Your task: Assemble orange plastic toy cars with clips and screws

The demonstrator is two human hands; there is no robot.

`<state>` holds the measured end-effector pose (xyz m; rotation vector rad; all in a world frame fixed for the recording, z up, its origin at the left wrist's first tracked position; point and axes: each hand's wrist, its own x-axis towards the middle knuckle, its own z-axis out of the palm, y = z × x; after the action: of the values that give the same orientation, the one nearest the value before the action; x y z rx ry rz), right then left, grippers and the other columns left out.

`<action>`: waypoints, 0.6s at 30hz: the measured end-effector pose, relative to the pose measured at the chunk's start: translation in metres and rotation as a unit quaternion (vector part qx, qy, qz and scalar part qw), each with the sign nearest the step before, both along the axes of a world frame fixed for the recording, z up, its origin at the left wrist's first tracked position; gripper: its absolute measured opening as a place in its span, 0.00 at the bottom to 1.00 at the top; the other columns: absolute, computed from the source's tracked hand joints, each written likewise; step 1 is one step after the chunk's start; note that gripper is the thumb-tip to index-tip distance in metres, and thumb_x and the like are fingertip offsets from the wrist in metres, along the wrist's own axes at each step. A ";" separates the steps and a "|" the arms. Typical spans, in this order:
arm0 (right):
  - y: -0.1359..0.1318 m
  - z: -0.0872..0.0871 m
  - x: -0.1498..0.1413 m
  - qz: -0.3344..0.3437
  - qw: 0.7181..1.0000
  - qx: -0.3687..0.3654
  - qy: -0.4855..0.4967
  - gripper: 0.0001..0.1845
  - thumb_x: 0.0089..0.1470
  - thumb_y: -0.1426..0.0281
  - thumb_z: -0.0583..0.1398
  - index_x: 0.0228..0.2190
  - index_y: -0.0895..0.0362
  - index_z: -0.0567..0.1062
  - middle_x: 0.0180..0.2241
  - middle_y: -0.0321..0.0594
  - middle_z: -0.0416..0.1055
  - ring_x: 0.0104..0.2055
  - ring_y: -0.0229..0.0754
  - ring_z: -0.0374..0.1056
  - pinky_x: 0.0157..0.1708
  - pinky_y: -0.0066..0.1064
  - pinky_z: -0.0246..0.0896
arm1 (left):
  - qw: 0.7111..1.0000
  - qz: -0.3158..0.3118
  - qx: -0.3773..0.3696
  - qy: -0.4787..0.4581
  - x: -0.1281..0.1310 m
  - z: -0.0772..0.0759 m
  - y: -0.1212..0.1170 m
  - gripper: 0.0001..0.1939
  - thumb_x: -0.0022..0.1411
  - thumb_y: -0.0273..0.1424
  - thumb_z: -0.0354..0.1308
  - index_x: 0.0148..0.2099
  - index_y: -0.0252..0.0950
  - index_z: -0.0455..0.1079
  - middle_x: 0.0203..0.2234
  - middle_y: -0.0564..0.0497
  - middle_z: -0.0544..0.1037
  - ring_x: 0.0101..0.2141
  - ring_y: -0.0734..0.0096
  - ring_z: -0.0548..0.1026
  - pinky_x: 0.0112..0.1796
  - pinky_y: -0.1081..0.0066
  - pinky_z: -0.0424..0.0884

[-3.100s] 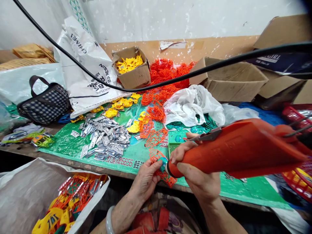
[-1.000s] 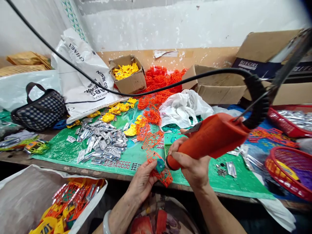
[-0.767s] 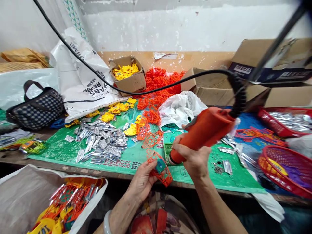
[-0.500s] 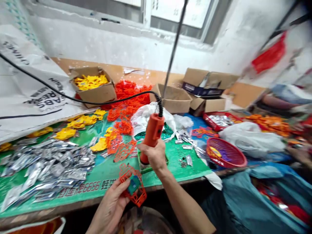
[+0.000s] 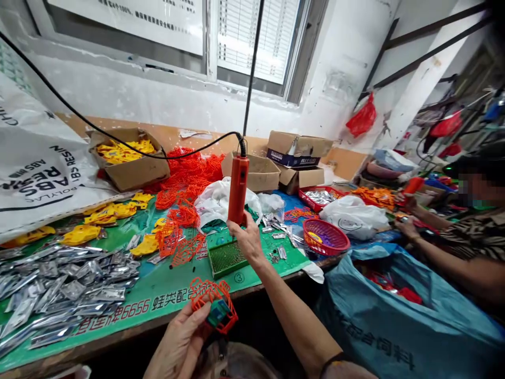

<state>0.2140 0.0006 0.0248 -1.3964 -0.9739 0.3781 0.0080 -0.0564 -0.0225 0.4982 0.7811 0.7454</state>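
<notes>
My right hand [image 5: 246, 237] is wrapped round the lower part of an orange electric screwdriver [image 5: 238, 189], which stands nearly upright with a black cord at its top. Its tip is over a green tray [image 5: 228, 258] with a fine grid of small holes. Closer to me, my left hand [image 5: 185, 334] pinches an orange openwork plastic frame [image 5: 229, 322] with a dark green plastic piece [image 5: 218, 311] set in it. The frame is tilted, in front of the table edge. Small dark screws lie near the tray.
Many silver foil packets [image 5: 79, 289] cover the table's left. Behind are yellow parts [image 5: 81, 234], orange frames [image 5: 197, 171] and a cardboard box [image 5: 130, 166]. A red basket [image 5: 325, 239] stands right, above a large blue bag [image 5: 410, 316]. A co-worker's hands [image 5: 408, 226] are at far right.
My right hand has raised the screwdriver off the tray, so the tray's grid shows. My left hand still holds the frame, turned slightly. The view has swung to the right.
</notes>
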 end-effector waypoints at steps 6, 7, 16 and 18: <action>-0.055 -0.046 0.083 -0.097 0.957 -0.203 -0.183 0.15 0.60 0.64 0.60 0.46 0.58 0.73 0.48 0.44 0.72 0.47 0.45 0.71 0.48 0.44 0.68 | 0.999 -0.037 -0.019 0.007 0.004 -0.004 -0.003 0.09 0.54 0.20 0.67 0.39 0.30 0.79 0.35 0.44 0.84 0.31 0.65 0.81 0.34 0.70 0.79; -0.066 -0.052 0.095 -0.100 0.943 -0.239 -0.208 0.16 0.61 0.64 0.59 0.49 0.58 0.72 0.50 0.45 0.71 0.48 0.45 0.71 0.48 0.44 0.69 | 0.999 -0.045 -0.019 0.005 0.006 -0.004 -0.004 0.09 0.54 0.21 0.67 0.39 0.30 0.80 0.36 0.43 0.84 0.31 0.66 0.81 0.35 0.71 0.79; -0.084 -0.074 0.153 0.022 0.834 -0.442 -0.331 0.17 0.62 0.64 0.59 0.51 0.56 0.71 0.53 0.46 0.69 0.50 0.46 0.70 0.49 0.45 0.69 | 0.999 -0.042 0.001 -0.005 0.018 -0.004 -0.018 0.09 0.59 0.22 0.62 0.42 0.28 0.80 0.38 0.41 0.84 0.35 0.67 0.80 0.39 0.72 0.77; -0.078 -0.071 0.160 0.055 0.818 -0.469 -0.328 0.17 0.62 0.64 0.59 0.51 0.56 0.71 0.54 0.46 0.69 0.51 0.46 0.70 0.49 0.45 0.69 | 1.000 -0.028 -0.003 0.003 0.018 -0.006 -0.022 0.09 0.60 0.21 0.60 0.42 0.28 0.80 0.37 0.42 0.83 0.32 0.68 0.79 0.37 0.72 0.77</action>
<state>0.3743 -0.0770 -0.0463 -2.4807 -1.5387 0.5074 0.0258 -0.0786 -0.0287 0.5151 0.7722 0.6897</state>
